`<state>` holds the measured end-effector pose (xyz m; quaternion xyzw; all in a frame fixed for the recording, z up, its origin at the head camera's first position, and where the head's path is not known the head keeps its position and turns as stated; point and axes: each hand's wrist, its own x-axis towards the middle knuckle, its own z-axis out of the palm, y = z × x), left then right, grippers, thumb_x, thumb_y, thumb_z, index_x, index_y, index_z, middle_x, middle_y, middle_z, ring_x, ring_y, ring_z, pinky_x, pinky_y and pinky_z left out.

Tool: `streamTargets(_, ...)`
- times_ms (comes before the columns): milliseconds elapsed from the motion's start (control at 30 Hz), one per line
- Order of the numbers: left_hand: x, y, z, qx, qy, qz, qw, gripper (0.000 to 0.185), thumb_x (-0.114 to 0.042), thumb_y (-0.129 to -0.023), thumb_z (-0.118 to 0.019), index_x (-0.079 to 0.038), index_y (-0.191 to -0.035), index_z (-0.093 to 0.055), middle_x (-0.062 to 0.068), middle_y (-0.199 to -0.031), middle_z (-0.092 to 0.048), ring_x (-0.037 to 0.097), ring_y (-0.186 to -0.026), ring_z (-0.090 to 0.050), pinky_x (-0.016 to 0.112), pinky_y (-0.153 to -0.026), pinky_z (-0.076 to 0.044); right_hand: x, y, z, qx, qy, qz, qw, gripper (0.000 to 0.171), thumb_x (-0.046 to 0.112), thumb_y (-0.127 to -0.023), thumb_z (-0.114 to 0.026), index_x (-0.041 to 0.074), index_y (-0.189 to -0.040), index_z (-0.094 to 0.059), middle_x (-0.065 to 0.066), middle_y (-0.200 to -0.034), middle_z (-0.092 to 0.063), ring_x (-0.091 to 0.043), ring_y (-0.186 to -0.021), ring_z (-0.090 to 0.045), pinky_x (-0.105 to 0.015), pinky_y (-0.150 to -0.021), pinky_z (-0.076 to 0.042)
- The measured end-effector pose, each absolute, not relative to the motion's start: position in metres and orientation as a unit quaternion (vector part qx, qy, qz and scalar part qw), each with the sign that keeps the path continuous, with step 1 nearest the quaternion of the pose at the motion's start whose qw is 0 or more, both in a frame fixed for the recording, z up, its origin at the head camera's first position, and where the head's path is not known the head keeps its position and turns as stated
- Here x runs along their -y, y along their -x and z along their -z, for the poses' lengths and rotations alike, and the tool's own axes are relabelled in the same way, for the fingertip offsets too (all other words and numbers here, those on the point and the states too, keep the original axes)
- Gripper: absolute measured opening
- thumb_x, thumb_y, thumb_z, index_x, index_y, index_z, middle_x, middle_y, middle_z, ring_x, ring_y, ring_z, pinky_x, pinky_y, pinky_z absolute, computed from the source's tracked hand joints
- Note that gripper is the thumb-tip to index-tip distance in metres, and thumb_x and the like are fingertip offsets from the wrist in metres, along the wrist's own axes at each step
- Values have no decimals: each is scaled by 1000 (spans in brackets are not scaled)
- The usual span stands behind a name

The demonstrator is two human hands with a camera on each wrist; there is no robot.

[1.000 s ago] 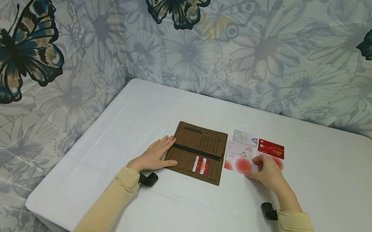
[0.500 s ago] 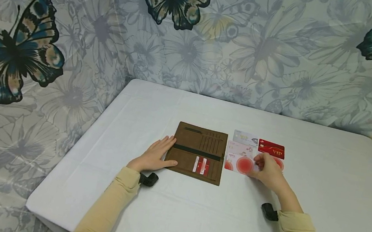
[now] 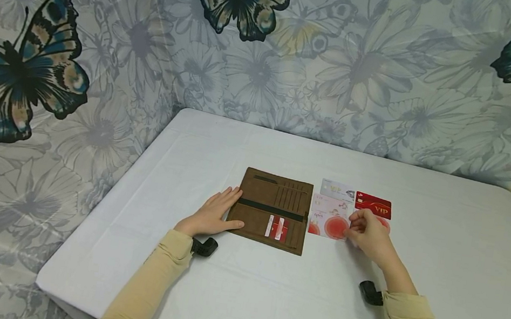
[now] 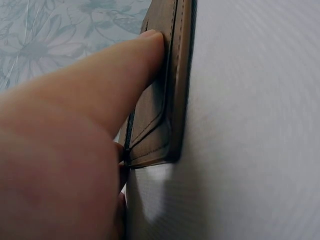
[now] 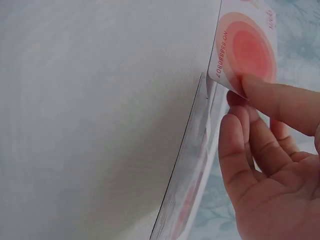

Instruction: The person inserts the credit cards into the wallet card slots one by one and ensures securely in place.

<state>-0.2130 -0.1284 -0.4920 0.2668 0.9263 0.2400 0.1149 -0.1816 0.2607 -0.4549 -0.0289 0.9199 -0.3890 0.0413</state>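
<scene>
**The red-circle card (image 3: 327, 225) sits in my right hand (image 3: 369, 235), just beside the wallet (image 3: 262, 195)**

The red-circle card lies between my right hand and the wallet's right edge, low over the desk (image 3: 275, 298); I cannot tell whether its far end rests on the cloth. From my fingertips it points off to my left, its long axis running roughly side to side, much as the wallet's dark band (image 3: 273, 209) does. My right hand pinches it by the near right corner, thumb on its face and a fingertip behind. So the right is by far the nearer hand. My left hand (image 3: 210, 213) is across the wallet from it, spread on the left edge with straight fingers, gripping nothing. White and red card edges (image 3: 277, 228) show in the wallet's lower half. Beyond the red-circle card lie a pale pink card (image 3: 331, 204), a silver card (image 3: 337, 189) and a red VIP card (image 3: 373, 205).
</scene>
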Motion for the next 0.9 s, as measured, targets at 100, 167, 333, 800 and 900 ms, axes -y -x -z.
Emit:
streamTargets(100,128,213,493,-927,-267,-238,114,84,-49,-90,-53,-8,-150,-10,9,-154,-6,20,-139,0,40,-111,-1,-261,180,454,-920,28,389,30,27,-2,-82,-67,-3,-102,-48,-16,-91,-58,-27,-80,-54,-22,-66,-51)
streamTargets(167,128,213,492,-926,-267,-240,113,84,-49,-90,-53,-8,-150,-10,9,-154,-7,21,-139,-1,41,-111,-2,-262,180,453,-920,26,390,24,25,0,-83,-67,-3,-101,-49,-16,-91,-58,-26,-79,-54,-20,-63,-51)
streamTargets(333,128,212,491,-925,-267,-243,115,84,-49,-90,-54,-8,-150,-10,9,-154,-7,21,-140,-1,41,-111,-1,-261,177,452,-916,28,400,24,26,1,-84,-66,-2,-105,-51,-17,-93,-59,-26,-78,-55,-21,-61,-52)
streamTargets(800,128,212,491,-925,-266,-244,117,84,-48,-90,-53,-8,-150,-10,9,-154,-6,21,-139,-1,41,-111,-2,-261,166,444,-891,16,448,66,27,8,-90,-62,-5,-111,-51,-15,-86,-66,-22,-69,-63,-20,-63,-52)
streamTargets(900,128,211,490,-925,-266,-245,119,84,-48,-90,-53,-8,-150,-10,9,-154,-6,21,-139,0,41,-111,-1,-258,163,442,-873,18,481,76,31,10,-90,-62,-7,-112,-50,-16,-84,-67,-23,-68,-65,-22,-64,-53)
